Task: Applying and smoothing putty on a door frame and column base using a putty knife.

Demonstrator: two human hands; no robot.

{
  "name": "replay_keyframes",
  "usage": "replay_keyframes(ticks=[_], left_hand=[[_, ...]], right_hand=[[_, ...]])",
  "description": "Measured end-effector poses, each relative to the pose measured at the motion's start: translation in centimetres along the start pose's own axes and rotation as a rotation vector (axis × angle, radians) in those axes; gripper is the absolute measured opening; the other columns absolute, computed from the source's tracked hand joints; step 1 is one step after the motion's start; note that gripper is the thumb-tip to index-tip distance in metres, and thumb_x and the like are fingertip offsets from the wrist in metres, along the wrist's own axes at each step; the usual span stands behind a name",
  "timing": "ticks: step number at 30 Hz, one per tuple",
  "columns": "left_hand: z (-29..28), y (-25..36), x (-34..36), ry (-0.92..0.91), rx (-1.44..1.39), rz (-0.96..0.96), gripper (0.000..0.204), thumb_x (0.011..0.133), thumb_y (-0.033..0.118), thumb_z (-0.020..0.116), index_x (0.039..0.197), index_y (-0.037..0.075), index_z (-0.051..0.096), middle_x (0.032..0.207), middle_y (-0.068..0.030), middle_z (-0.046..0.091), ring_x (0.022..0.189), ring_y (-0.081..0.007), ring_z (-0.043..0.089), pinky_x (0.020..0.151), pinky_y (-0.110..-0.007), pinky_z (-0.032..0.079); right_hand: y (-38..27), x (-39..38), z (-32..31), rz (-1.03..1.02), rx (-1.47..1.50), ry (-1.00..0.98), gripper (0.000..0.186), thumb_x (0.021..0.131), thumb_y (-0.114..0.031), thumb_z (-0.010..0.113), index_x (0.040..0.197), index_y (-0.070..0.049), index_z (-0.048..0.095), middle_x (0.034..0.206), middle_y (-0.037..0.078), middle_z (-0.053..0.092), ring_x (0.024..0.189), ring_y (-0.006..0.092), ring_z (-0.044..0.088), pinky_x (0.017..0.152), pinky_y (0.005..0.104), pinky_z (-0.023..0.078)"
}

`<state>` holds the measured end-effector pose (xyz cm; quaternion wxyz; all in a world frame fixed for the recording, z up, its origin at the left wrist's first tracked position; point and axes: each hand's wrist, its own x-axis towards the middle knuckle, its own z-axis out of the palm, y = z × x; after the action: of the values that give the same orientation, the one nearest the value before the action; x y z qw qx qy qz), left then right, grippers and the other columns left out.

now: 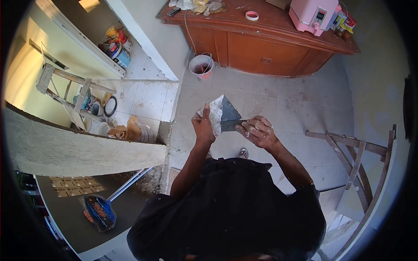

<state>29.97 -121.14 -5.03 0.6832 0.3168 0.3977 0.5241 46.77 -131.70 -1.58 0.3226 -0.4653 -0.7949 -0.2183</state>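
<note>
My left hand (203,127) grips a flat grey plate (229,111) by its left side, with the thumb on top. White putty (216,112) covers the plate's left part, and the right part shows bare grey. In my right hand (260,132) is a dark putty knife (228,125), its blade lying over the plate's lower right edge beside the putty. White smears mark the right fingers. Both hands meet in front of my body, above the tiled floor. The left fingers under the plate are hidden.
A wooden counter (244,43) stands ahead, bearing a pink dispenser (308,16) and a tape roll (252,16). Before it sits a bucket (201,66). Wooden trestles stand left (72,85) and right (355,163). A low wall (91,156) and a blue dustpan (102,213) lie at left.
</note>
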Motion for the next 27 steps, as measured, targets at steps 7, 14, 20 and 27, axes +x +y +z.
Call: replay_keyframes(ticks=[7,14,20,27], left_hand=[[-0.6,-0.4,1.8,-0.111,0.126,0.04,0.025,0.087,0.02,0.059,0.071,0.0,0.06,0.064,0.0002,0.057,0.055,-0.0055,0.048,0.049,-0.023,0.039],[-3.5,-1.7,0.8,-0.245,0.27,-0.053,0.024,0.086,0.019,0.06,0.077,-0.003,0.062,0.066,0.0028,0.056,0.058,-0.0042,0.045,0.052,-0.022,0.038],[-6.5,-1.1,2.3,-0.393,0.307,-0.138,0.024,0.086,0.019,0.059,0.075,-0.003,0.06,0.067,0.0004,0.057,0.059,-0.0058,0.048,0.054,-0.023,0.04],[-10.3,-2.1,4.4,-0.384,-0.004,-0.483,0.036,0.087,0.031,0.054,0.106,0.0,0.053,0.103,-0.0098,0.057,0.091,-0.0214,0.057,0.079,-0.036,0.047]], right_hand=[[0.1,-1.4,2.2,-0.041,-0.073,-0.052,0.03,0.066,-0.006,0.066,0.096,-0.012,0.066,0.08,-0.002,0.05,0.076,0.011,0.052,0.068,0.0276,0.047],[-1.6,-2.8,3.4,0.092,-0.149,-0.103,0.029,0.066,-0.009,0.065,0.095,-0.01,0.066,0.078,-0.001,0.05,0.076,0.0135,0.053,0.069,0.0299,0.047],[-1.9,-2.5,4.5,0.232,-0.361,-0.045,0.039,0.067,-0.009,0.06,0.106,-0.01,0.061,0.081,-0.001,0.049,0.078,0.0135,0.052,0.068,0.0285,0.044],[-3.9,-2.2,7.2,1.011,-0.056,0.324,0.028,0.075,-0.01,0.065,0.102,-0.006,0.06,0.073,0.008,0.051,0.064,0.0216,0.051,0.057,0.0335,0.043]])
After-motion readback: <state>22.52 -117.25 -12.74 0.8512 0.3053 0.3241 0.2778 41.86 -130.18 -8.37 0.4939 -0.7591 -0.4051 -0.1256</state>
